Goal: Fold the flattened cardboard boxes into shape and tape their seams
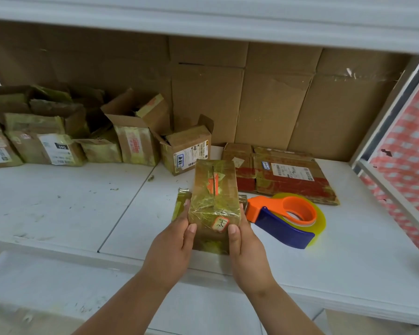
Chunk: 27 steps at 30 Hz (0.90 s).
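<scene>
A small worn cardboard box (214, 197), covered in yellowed tape and folded into shape, is held over the white shelf (70, 209). My left hand (172, 243) grips its left side, thumb on the near top edge. My right hand (246, 247) grips its right side, thumb beside a small handwritten label. The top flaps meet along a centre seam with an orange sticker. An orange and blue tape dispenser (286, 218) with a roll of clear tape lies just right of the box. Flattened boxes (283, 175) with red tape lie behind the dispenser.
A row of several folded small boxes (136, 139) with open tops stands at the back left and centre. Large cardboard sheets (264, 97) line the back wall. An upper shelf edge (203, 25) hangs overhead. A metal upright (382, 122) stands at the right.
</scene>
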### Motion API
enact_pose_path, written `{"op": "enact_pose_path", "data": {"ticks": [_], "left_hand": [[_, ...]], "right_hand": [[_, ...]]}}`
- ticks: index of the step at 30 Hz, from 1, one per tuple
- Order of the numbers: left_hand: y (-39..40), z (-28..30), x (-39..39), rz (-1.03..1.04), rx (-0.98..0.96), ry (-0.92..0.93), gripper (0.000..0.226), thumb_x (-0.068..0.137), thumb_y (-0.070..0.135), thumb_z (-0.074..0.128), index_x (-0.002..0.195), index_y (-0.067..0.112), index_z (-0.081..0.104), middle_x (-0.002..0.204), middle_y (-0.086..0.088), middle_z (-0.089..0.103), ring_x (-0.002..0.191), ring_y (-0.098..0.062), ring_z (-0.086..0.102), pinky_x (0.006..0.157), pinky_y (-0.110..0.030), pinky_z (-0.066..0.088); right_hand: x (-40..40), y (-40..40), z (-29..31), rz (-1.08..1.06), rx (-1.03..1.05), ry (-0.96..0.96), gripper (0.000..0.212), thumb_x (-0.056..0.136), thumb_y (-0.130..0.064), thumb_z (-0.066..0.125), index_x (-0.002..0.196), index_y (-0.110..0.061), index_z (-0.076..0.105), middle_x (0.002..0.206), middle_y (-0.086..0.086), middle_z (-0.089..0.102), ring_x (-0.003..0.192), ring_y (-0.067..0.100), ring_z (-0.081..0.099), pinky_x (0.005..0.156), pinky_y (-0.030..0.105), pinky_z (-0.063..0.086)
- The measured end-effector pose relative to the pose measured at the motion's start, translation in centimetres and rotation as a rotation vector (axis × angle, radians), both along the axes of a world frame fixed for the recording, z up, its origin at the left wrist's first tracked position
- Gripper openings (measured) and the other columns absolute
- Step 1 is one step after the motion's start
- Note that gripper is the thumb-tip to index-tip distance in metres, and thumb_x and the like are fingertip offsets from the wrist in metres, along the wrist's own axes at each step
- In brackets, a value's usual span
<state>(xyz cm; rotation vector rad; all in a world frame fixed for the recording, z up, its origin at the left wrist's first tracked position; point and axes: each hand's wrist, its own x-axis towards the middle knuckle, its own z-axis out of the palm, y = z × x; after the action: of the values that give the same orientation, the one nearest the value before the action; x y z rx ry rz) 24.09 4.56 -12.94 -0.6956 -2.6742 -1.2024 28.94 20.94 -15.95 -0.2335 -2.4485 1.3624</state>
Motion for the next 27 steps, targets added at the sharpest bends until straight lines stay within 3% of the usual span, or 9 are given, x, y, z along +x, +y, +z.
{"op": "enact_pose_path", "data": {"ticks": [4, 7, 9, 13, 15, 17, 19, 23, 27], "left_hand": [[-0.3, 0.2, 0.0, 0.006, 0.062, -0.076, 0.032, 0.103, 0.022, 0.047, 0.115, -0.007, 0.055, 0.065, 0.013, 0.05, 0.068, 0.009, 0.053, 0.059, -0.009, 0.038], [-0.3, 0.3, 0.0, 0.035, 0.082, -0.128, 0.021, 0.102, 0.024, 0.049, 0.093, 0.014, 0.064, 0.062, 0.014, 0.052, 0.065, 0.004, 0.053, 0.057, -0.014, 0.036], [-0.3, 0.4, -0.1, 0.056, 0.061, -0.113, 0.032, 0.102, 0.025, 0.05, 0.07, 0.03, 0.05, 0.058, 0.012, 0.049, 0.062, 0.001, 0.051, 0.055, -0.016, 0.035], [-0.5, 0.9, -0.3, 0.054, 0.007, -0.036, 0.039, 0.1, 0.027, 0.054, 0.063, 0.025, 0.039, 0.051, 0.01, 0.039, 0.056, -0.007, 0.044, 0.052, -0.02, 0.034], [-0.6, 1.2, -0.3, 0.053, 0.049, -0.015, 0.031, 0.099, 0.025, 0.056, 0.069, 0.017, 0.051, 0.052, 0.011, 0.043, 0.056, -0.007, 0.045, 0.052, -0.019, 0.034], [-0.7, 1.6, -0.3, 0.05, 0.096, 0.003, 0.019, 0.099, 0.023, 0.056, 0.092, 0.006, 0.06, 0.054, 0.017, 0.047, 0.057, -0.006, 0.046, 0.053, -0.018, 0.035], [-0.8, 1.9, -0.1, 0.053, 0.119, 0.02, 0.027, 0.099, 0.023, 0.055, 0.109, -0.002, 0.06, 0.055, 0.019, 0.048, 0.057, -0.004, 0.048, 0.053, -0.015, 0.036], [-1.0, 3.5, 0.9, 0.059, 0.196, 0.019, 0.027, 0.1, 0.016, 0.053, 0.123, 0.012, 0.067, 0.061, 0.031, 0.058, 0.059, 0.003, 0.055, 0.056, -0.007, 0.038], [-1.6, 4.4, 0.6, 0.077, 0.313, -0.054, 0.037, 0.1, 0.004, 0.047, 0.131, 0.016, 0.064, 0.071, 0.028, 0.064, 0.066, 0.001, 0.057, 0.061, -0.009, 0.043]], "right_hand": [[0.1, 0.5, 0.3, 0.012, 0.045, -0.049, 0.087, 0.082, -0.083, 0.008, 0.156, -0.039, 0.018, 0.149, -0.014, 0.047, 0.128, 0.012, 0.053, 0.102, 0.033, 0.047], [0.2, 0.5, 0.2, 0.025, 0.034, -0.058, 0.082, 0.085, -0.078, 0.011, 0.154, -0.037, 0.026, 0.145, -0.014, 0.052, 0.124, 0.012, 0.057, 0.1, 0.035, 0.049], [0.2, 0.4, 0.5, 0.022, 0.036, -0.067, 0.082, 0.085, -0.077, 0.011, 0.153, -0.035, 0.028, 0.142, -0.013, 0.054, 0.121, 0.011, 0.058, 0.099, 0.035, 0.05], [0.3, 0.8, 1.1, 0.03, 0.018, -0.047, 0.081, 0.086, -0.076, 0.015, 0.152, -0.033, 0.032, 0.136, -0.016, 0.058, 0.12, 0.007, 0.058, 0.099, 0.033, 0.05], [0.3, 0.8, 1.3, 0.022, -0.009, -0.027, 0.077, 0.088, -0.074, 0.018, 0.152, -0.033, 0.033, 0.136, -0.018, 0.058, 0.121, 0.004, 0.057, 0.101, 0.032, 0.049], [0.2, 0.7, 1.6, 0.006, -0.019, 0.003, 0.074, 0.09, -0.072, 0.02, 0.151, -0.033, 0.035, 0.135, -0.018, 0.059, 0.121, 0.004, 0.057, 0.1, 0.033, 0.05], [0.1, 0.5, 2.1, 0.003, -0.019, 0.036, 0.073, 0.09, -0.071, 0.02, 0.149, -0.032, 0.039, 0.133, -0.018, 0.06, 0.12, 0.004, 0.057, 0.098, 0.034, 0.051], [-0.3, -0.4, 3.3, 0.02, -0.01, 0.082, 0.068, 0.094, -0.066, 0.023, 0.148, -0.029, 0.041, 0.129, -0.017, 0.062, 0.115, 0.003, 0.059, 0.094, 0.029, 0.052], [-0.8, -1.0, 4.3, 0.093, -0.052, 0.091, 0.063, 0.096, -0.06, 0.025, 0.151, -0.031, 0.036, 0.131, -0.016, 0.06, 0.118, 0.001, 0.057, 0.097, 0.027, 0.051]]}}
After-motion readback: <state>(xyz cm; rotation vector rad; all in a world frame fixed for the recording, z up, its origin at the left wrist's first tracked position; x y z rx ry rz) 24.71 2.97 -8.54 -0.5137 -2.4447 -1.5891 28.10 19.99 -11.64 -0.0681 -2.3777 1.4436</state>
